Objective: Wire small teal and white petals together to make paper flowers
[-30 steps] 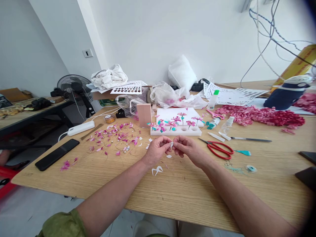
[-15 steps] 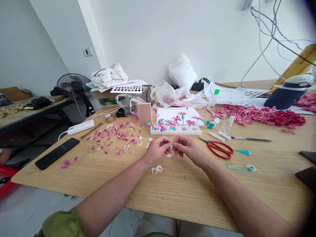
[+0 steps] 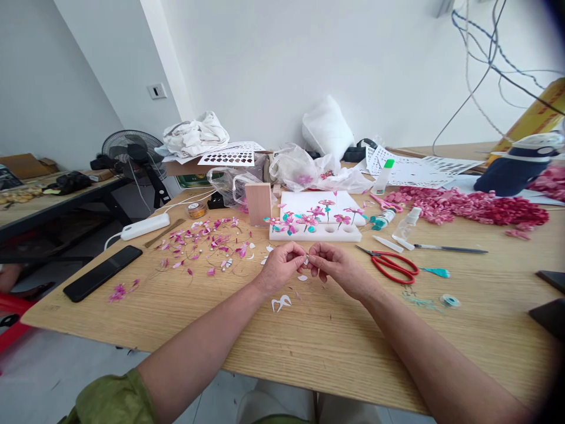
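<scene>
My left hand (image 3: pixel 282 265) and my right hand (image 3: pixel 329 263) meet fingertip to fingertip over the table's middle. Both are closed in a pinch on a tiny white piece (image 3: pixel 307 259), mostly hidden by the fingers; it looks like a small paper cut-out. Just below them lies a white petal-shaped piece (image 3: pixel 302 278), and nearer me a curved white cut-out (image 3: pixel 281 303). Behind the hands, pink and teal wire-stemmed flowers (image 3: pixel 308 220) stand in a white foam block (image 3: pixel 315 234). Loose pink petals and beads (image 3: pixel 212 241) are scattered to the left.
Red-handled scissors (image 3: pixel 394 266) lie right of my hands, with a craft knife (image 3: pixel 450 249), spray bottle (image 3: pixel 406 224) and thread spool (image 3: pixel 450 301) beyond. A wooden block (image 3: pixel 258 204) stands behind. At left are a phone (image 3: pixel 103 272) and a white power strip (image 3: pixel 145 227).
Both hands keep nearly the same place and pinch. Slightly more of the white piece shows between the fingertips. The whole view has shifted very slightly.
</scene>
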Tool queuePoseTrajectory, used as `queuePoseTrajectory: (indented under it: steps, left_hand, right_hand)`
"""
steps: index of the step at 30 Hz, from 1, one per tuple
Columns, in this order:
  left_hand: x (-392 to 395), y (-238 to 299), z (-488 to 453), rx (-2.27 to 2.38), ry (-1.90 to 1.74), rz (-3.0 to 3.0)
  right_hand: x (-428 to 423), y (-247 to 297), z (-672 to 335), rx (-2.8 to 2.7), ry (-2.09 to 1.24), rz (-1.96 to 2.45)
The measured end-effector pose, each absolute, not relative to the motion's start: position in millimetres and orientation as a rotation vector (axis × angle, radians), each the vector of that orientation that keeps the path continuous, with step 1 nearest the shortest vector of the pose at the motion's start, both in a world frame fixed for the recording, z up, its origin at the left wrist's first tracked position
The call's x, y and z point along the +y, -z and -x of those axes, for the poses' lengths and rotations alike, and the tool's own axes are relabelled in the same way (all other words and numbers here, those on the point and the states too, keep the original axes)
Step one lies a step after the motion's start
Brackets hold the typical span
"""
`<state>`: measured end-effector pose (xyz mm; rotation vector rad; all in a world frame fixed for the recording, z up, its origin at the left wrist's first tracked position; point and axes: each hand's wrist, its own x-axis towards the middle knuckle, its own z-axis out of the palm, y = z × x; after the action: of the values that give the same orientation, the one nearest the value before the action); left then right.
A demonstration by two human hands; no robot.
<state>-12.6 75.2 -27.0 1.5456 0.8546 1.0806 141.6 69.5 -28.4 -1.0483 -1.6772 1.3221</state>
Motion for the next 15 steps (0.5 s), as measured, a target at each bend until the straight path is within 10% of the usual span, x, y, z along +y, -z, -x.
queuePoseTrajectory:
  steps: [15]
  left_hand:
    - [71.1, 22.9, 14.3, 0.858, -1.023, -1.546]
  right_hand:
    - [70.3, 28.5, -140.9, -1.567, -1.315, 1.023]
